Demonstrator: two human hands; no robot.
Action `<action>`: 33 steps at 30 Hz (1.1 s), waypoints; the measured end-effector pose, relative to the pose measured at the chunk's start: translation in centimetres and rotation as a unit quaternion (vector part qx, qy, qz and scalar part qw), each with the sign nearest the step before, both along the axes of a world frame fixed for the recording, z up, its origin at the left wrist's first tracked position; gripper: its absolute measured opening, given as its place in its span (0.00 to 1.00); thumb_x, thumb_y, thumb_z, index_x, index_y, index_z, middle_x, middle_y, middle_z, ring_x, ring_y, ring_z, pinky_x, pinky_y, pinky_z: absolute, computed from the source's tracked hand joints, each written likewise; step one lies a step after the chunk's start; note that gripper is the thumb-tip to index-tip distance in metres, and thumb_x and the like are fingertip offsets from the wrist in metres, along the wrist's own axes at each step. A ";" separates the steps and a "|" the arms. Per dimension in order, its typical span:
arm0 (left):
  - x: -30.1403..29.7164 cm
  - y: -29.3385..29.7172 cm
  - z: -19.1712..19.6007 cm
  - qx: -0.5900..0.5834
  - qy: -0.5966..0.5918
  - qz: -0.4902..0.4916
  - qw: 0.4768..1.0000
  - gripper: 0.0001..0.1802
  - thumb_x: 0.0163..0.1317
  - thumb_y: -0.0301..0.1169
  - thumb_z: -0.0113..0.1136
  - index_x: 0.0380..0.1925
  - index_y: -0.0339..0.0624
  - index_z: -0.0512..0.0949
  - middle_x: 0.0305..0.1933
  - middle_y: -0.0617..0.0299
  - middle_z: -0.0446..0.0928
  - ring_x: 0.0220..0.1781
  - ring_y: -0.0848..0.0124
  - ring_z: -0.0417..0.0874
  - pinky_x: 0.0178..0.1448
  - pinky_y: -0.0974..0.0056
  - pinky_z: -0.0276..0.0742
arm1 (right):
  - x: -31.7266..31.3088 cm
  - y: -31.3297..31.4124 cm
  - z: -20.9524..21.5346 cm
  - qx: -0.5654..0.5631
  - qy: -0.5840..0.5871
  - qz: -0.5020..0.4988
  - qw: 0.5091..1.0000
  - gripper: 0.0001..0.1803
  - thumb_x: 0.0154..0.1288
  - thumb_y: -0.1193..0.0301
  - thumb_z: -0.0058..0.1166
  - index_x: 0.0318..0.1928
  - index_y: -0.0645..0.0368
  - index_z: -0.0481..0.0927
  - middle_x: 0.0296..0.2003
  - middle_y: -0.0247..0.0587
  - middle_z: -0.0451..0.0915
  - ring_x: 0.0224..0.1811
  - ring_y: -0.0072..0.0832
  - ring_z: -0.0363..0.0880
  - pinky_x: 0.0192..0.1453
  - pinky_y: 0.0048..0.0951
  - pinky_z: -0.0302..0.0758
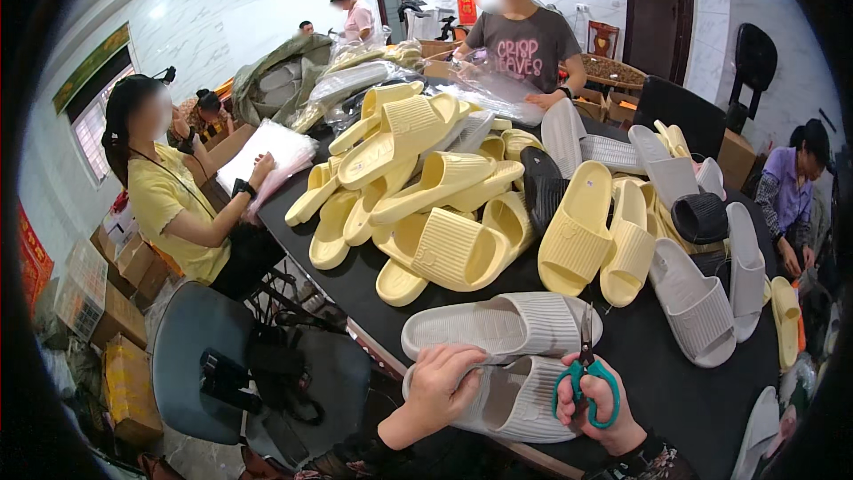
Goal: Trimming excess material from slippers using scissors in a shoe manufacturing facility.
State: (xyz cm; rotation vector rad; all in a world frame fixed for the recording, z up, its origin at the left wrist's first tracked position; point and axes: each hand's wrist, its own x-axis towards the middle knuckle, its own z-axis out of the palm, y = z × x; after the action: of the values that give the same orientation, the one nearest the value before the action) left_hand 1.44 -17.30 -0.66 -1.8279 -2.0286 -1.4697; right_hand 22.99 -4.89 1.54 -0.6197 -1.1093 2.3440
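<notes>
Two grey ribbed slide slippers lie side by side at the table's near edge. My left hand (440, 393) is closed over the heel side of the nearer grey slipper (524, 404), its fingers wrapped across the rim. The farther grey slipper (471, 324) rests just beyond it. In my right hand (613, 413) is a pair of scissors (593, 388) with teal handles, fingers through the loops and blades pointing up and away. The scissors hang over the toe straps of both slippers. Some fingers of that hand are hidden behind the handles.
A heap of yellow slippers (431, 178) covers the black table (617, 347) beyond my hands. More grey slippers (695, 302) and a black slipper (699, 218) lie to the right. Co-workers stand left and far. A grey-blue chair (197, 360) is at the left.
</notes>
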 end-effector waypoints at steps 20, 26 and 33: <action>0.5 0.1 -0.2 0.000 0.038 0.010 0.999 0.09 0.48 0.23 0.61 0.32 0.43 0.78 0.39 0.65 0.80 0.40 0.65 0.78 0.43 0.63 0.65 | 0.3 0.0 -0.5 0.008 0.016 0.000 1.000 0.24 0.62 0.65 0.53 0.53 0.67 0.64 0.28 0.44 0.73 0.24 0.25 0.71 0.27 0.29 0.73; 1.1 -0.1 0.1 0.014 0.071 0.018 0.997 0.11 0.50 0.21 0.59 0.36 0.38 0.78 0.40 0.59 0.81 0.38 0.66 0.80 0.46 0.64 0.71 | 0.4 0.3 -0.2 0.013 0.024 0.008 1.000 0.23 0.65 0.67 0.51 0.55 0.68 0.64 0.31 0.45 0.73 0.26 0.25 0.72 0.29 0.29 0.74; 2.8 0.7 1.0 -0.257 -0.324 -0.157 0.897 0.35 0.66 0.27 0.50 0.67 0.32 0.45 0.37 0.54 0.79 0.35 0.73 0.79 0.39 0.70 0.76 | 0.6 0.1 -0.1 0.033 -0.001 0.025 0.999 0.23 0.64 0.66 0.50 0.54 0.64 0.63 0.31 0.43 0.72 0.26 0.26 0.70 0.29 0.30 0.73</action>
State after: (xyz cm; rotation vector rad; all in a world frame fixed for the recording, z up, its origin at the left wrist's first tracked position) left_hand 4.29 -16.57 0.38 -2.1329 -2.7483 -1.9890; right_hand 23.55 -4.79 1.49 -0.5779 -1.2119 2.3380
